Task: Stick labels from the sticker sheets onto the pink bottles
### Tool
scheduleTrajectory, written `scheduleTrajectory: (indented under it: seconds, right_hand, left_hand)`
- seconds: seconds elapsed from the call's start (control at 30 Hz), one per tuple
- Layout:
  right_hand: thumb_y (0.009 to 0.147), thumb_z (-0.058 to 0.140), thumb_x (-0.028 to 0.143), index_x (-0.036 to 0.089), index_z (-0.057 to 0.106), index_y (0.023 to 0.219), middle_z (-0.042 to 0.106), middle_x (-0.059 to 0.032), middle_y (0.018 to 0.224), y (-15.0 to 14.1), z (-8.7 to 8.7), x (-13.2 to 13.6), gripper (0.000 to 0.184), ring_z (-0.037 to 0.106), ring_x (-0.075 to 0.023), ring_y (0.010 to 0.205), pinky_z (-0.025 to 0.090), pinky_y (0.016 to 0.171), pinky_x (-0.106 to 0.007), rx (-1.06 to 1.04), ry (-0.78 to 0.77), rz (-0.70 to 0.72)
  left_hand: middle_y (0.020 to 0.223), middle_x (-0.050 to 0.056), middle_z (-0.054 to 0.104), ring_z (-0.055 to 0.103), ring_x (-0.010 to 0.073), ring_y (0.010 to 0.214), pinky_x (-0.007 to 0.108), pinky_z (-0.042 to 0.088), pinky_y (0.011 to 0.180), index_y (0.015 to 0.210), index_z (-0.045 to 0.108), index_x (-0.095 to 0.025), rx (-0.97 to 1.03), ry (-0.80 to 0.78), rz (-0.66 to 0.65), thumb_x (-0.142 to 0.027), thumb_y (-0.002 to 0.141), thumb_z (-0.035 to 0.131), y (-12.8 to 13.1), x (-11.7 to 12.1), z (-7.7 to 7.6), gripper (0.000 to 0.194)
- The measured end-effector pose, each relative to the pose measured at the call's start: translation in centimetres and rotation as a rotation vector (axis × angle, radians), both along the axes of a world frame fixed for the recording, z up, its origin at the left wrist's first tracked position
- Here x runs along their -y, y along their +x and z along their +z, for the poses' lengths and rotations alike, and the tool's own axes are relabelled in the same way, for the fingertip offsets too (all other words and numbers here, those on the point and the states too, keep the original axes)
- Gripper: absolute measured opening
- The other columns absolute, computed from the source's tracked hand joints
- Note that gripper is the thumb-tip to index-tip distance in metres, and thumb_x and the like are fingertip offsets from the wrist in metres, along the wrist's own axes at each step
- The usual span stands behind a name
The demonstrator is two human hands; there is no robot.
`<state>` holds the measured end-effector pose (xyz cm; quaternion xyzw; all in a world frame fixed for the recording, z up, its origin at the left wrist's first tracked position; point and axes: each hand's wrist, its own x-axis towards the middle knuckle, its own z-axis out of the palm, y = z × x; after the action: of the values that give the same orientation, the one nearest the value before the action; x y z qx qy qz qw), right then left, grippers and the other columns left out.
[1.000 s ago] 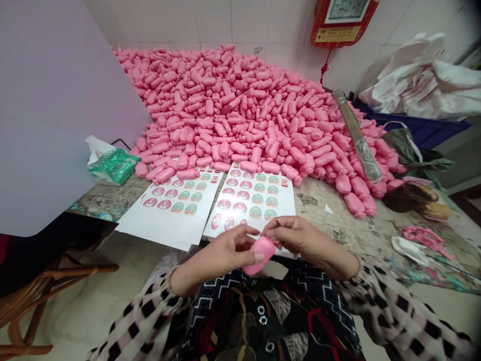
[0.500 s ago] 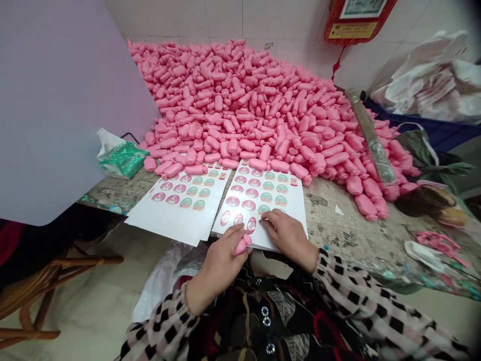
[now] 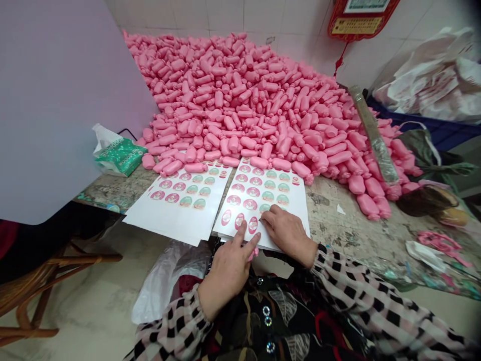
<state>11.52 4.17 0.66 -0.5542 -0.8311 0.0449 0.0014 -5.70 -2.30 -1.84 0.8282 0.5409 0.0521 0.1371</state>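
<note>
My left hand [image 3: 230, 265] rests at the near edge of a sticker sheet [image 3: 278, 236]. Its first two fingers stretch out flat onto the sheet beside an oval pink sticker [image 3: 253, 225]. Folded under that palm is a small pink plastic bottle [image 3: 254, 253], mostly hidden. My right hand [image 3: 288, 231] lies on the same sheet, fingers bent and pinched at the sticker's right side. A tiny dark tip shows at those fingertips, too small to name. Rows of pink and green round-topped stickers [image 3: 269, 196] run up the sheet.
A large heap of pink bottles [image 3: 233, 100] covers the back of the worn table [image 3: 326, 205]. Another sticker sheet [image 3: 169, 215] lies at left, near a green tissue pack [image 3: 122, 156]. A wrapped bar [image 3: 374, 135] leans on the heap; a blue crate [image 3: 432, 128] stands right.
My left hand has turned flatter, its first two fingers now reaching onto the sheet, and the bottle has slipped lower beneath the palm. My right hand stays at nearly the same spot.
</note>
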Motion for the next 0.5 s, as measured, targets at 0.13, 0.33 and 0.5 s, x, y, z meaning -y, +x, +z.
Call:
scheduleTrajectory:
  seconds: [0.13,0.33,0.5]
  right_hand:
    - [0.094,0.034,0.029,0.022,0.059,0.095,0.056,-0.0049,0.091,-0.1,0.3,0.1,0.026,0.055,-0.0155,0.076,0.03,0.057,-0.027,0.015,0.027,0.018]
    - [0.092,0.039,0.027,0.022,0.061,0.09,0.057,-0.0028,0.087,0.1,0.1,0.3,0.022,0.055,-0.0139,0.074,0.028,0.055,-0.026,-0.047,0.025,0.02]
    - [0.092,0.04,0.03,0.023,0.06,0.089,0.056,-0.0014,0.088,0.1,-1.2,1.3,0.022,0.054,-0.0131,0.077,0.032,0.059,-0.025,-0.204,0.014,-0.055]
  left_hand:
    - [0.15,0.012,0.02,0.056,0.0269,0.106,0.041,0.047,0.083,0.137,0.034,-0.035,-0.008,0.03,-0.002,-0.022,0.088,0.041,0.1,0.0,-0.4,0.051]
    - [0.151,0.011,0.018,0.057,0.0248,0.103,0.039,0.049,0.081,0.138,0.033,-0.036,-0.022,0.062,0.002,-0.022,0.089,0.039,0.0,0.1,-1.0,0.051]
    - [0.152,0.011,0.016,0.059,0.0232,0.098,0.038,0.049,0.077,0.14,0.027,-0.037,-0.074,0.076,0.012,-0.021,0.088,0.04,0.4,0.3,-1.3,0.056]
